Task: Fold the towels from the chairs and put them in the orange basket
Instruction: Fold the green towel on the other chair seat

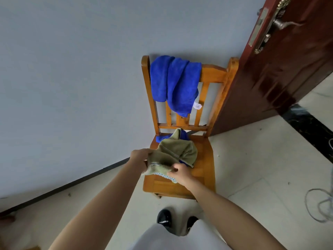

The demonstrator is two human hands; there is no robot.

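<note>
While no orange basket showed in the frame, the wooden chair [207,170] at centre carried every towel unfolded: a blue towel [173,83] draped over its backrest above, an olive towel [176,152] bunched on the seat over another blue cloth [183,135]. The left hand [139,156] and right hand [180,173] each pinched the olive towel's near edge, so folding looked barely begun.

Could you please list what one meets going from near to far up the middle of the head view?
Shoes → right hand → green towel → hanging blue towel → wall.
</note>
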